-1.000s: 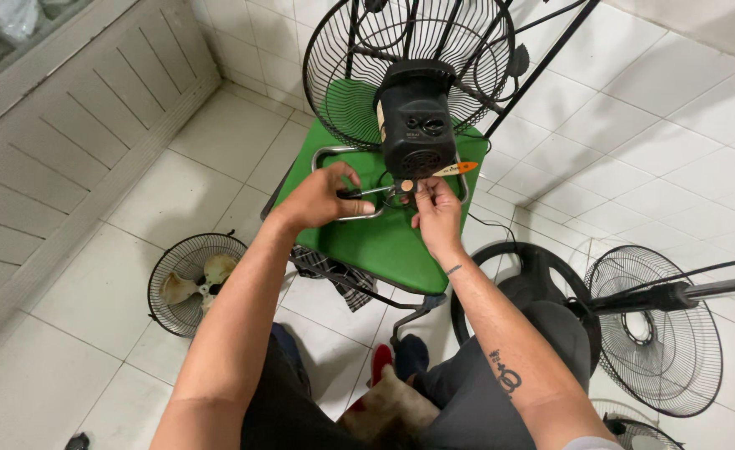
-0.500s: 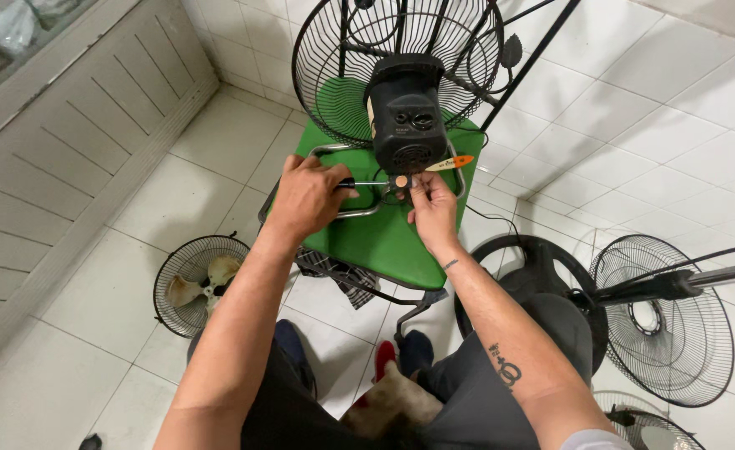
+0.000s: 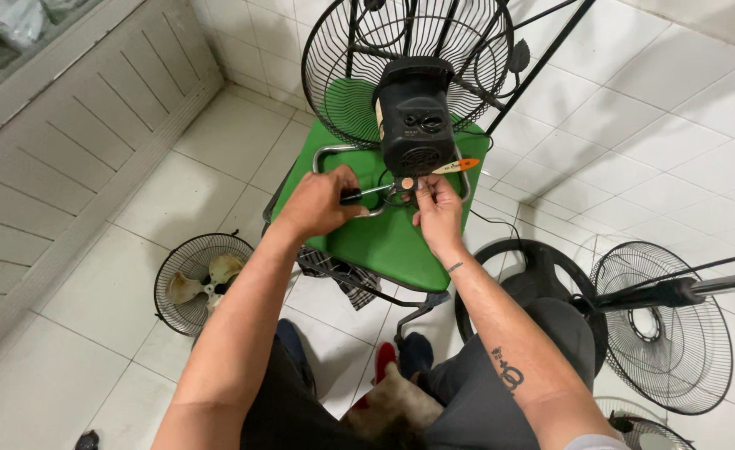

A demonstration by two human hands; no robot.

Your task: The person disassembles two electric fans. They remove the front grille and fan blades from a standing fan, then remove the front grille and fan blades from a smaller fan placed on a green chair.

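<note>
Together, left hand [image 3: 317,202] and right hand [image 3: 439,208] work screwdriver [image 3: 371,192] under fan motor [image 3: 415,117].

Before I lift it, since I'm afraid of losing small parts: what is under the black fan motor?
The black fan motor stands on a green chair seat, with a wire grille behind it. Anything directly beneath its base is covered.

Bare forearms, no sleeves; dark tattoo [image 3: 507,371] inked on right forearm; thin dark band [image 3: 455,267] at right wrist; grey trousers [image 3: 501,408] over knees; red-and-dark footwear [image 3: 401,357] below.
</note>
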